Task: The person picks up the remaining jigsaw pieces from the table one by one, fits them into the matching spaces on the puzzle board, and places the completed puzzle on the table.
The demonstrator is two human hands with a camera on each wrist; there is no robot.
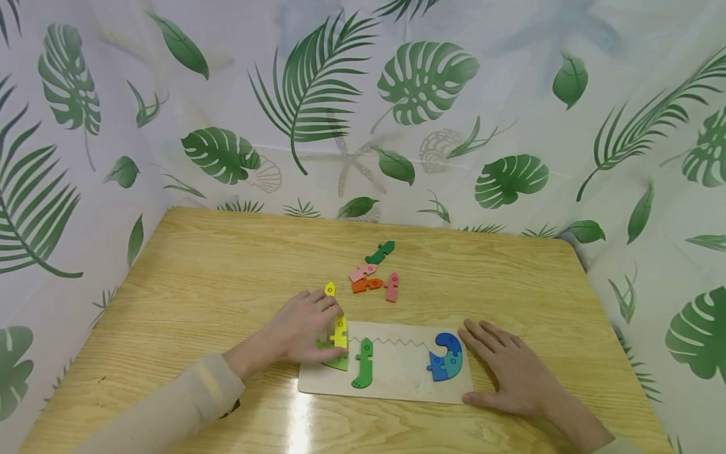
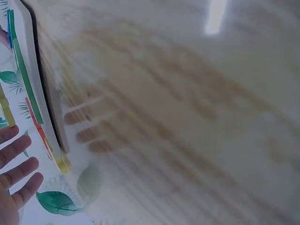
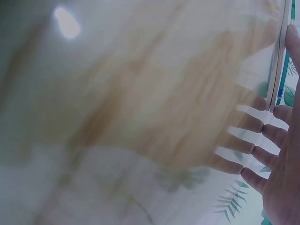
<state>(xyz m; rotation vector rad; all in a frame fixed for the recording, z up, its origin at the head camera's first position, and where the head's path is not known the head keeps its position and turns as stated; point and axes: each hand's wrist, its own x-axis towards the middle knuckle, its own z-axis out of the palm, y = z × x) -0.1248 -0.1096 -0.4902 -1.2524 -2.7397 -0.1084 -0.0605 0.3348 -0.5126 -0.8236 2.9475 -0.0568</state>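
A pale wooden puzzle board (image 1: 397,378) with a zigzag line lies near the table's front. My left hand (image 1: 303,325) pinches a yellow puzzle piece (image 1: 340,331) between thumb and fingers above the board's left end. That piece also shows at the edge of the left wrist view as a yellow strip (image 2: 5,108). Partly under this hand is a green tail-like piece (image 1: 337,362). Beside it stands a longer green piece (image 1: 365,366) with a foot. At the right end sit joined blue pieces (image 1: 448,359). My right hand (image 1: 513,369) rests with fingers spread along the board's right edge.
Beyond the board lie loose pieces: dark green (image 1: 381,252), light pink (image 1: 363,272), orange (image 1: 367,285) and deeper pink (image 1: 392,287). Another yellow piece (image 1: 330,289) shows just past the left hand. A leaf-patterned cloth (image 1: 351,183) encloses the wooden table (image 1: 255,252).
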